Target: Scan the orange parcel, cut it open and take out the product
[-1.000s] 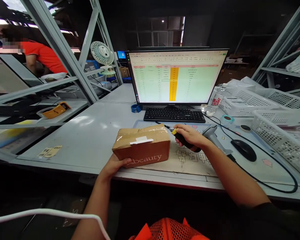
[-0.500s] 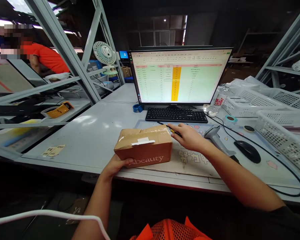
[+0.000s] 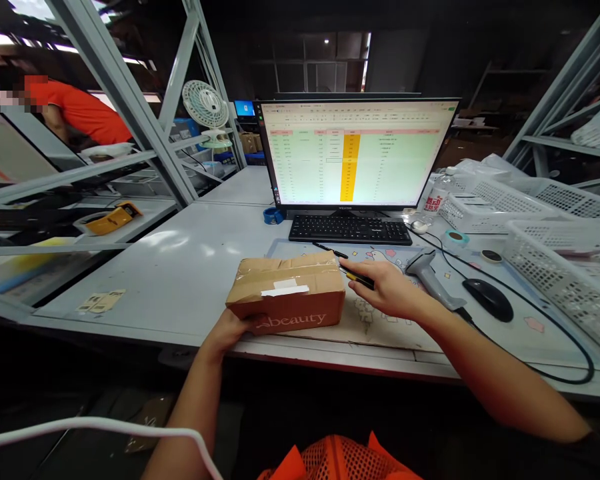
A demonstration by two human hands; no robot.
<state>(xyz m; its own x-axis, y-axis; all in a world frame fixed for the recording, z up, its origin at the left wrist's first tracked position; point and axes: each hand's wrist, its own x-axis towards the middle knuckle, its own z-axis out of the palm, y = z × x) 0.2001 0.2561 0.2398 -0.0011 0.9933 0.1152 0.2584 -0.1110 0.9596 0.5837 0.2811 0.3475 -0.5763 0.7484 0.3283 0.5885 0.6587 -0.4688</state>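
Grey desk by a monitor: left hand grips the box near its front edge, right hand lies loosely open over a cutter, whose blade might nick fingers.

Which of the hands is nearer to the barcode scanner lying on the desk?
The right hand. It lies just left of the barcode scanner, beside a yellow and black cutter. The left hand grips the cardboard box, farther off.

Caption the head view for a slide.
Left hand steadies a taped cardboard box; right hand rests on a yellow-and-black tool beside it.
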